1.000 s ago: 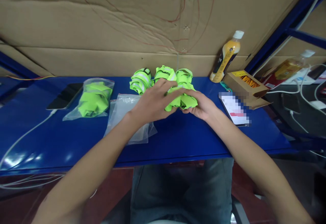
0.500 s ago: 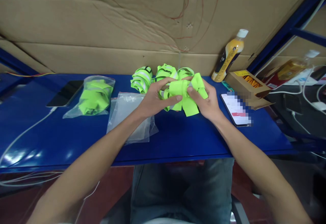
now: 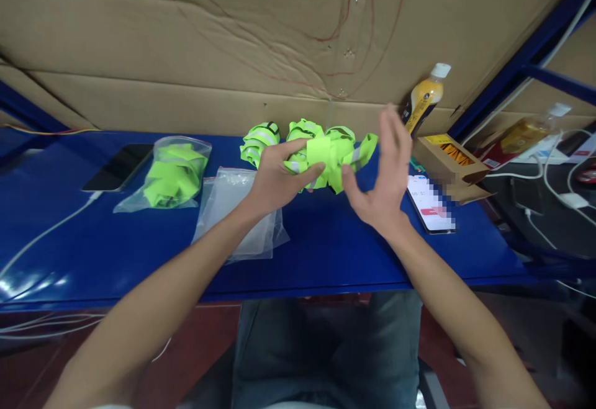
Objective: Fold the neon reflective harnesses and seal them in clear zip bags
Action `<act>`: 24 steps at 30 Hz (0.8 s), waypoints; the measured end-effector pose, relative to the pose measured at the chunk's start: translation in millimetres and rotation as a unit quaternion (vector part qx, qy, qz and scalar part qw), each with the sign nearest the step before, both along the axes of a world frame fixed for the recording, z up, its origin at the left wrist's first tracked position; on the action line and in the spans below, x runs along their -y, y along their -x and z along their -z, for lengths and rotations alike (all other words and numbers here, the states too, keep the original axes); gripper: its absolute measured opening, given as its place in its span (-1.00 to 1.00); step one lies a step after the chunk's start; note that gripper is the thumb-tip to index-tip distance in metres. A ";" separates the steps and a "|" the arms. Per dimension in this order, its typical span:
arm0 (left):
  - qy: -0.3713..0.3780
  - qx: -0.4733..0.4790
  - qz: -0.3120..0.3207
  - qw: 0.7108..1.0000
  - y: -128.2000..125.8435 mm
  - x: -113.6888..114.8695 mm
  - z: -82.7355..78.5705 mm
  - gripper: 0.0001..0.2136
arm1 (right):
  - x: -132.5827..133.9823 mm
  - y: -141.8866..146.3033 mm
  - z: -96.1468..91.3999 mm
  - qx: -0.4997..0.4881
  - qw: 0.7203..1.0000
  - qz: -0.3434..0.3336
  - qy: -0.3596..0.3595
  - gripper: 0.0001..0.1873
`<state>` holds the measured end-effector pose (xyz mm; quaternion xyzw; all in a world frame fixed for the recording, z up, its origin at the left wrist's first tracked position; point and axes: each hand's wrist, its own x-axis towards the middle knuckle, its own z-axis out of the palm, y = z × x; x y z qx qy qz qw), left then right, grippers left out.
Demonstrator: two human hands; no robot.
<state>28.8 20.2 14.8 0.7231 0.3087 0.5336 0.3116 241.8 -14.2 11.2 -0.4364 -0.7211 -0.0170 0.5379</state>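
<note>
My left hand (image 3: 274, 174) is closed round a bunched neon green reflective vest (image 3: 331, 159), held a little above the blue table (image 3: 326, 247). My right hand (image 3: 384, 176) is open beside the vest, fingers stretched upward, palm facing it and holding nothing. Behind the held vest, rolled green vests (image 3: 259, 142) lie against the cardboard wall. An empty clear plastic bag (image 3: 233, 210) lies flat under my left wrist. Further left sits a bagged green vest (image 3: 174, 175).
A phone (image 3: 431, 204) lies right of my right hand, next to an open cardboard box (image 3: 449, 157) and a yellow drink bottle (image 3: 423, 98). Another phone (image 3: 118, 167) with a white cable lies at the left. Cables and a second bottle (image 3: 535, 126) sit far right.
My right hand has let go of the vest and opened, lifting to the right. My left hand now holds the bundle alone, slightly higher than before.
</note>
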 end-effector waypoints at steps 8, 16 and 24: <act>-0.061 -0.066 -0.016 0.996 -13.5 25.4 -1.0 -0.76 | -13.7 1.6 2.0 -0.171 0.935 -0.205 0.231 -0.43; -0.122 -0.098 0.000 0.988 -6.9 18.9 5.2 -0.68 | -12.9 11.3 1.4 -0.380 0.749 -0.360 0.406 -0.53; -0.136 0.001 -0.021 0.990 -16.3 18.1 7.7 -0.59 | -8.1 17.5 0.6 -0.415 0.764 -0.309 0.386 -0.55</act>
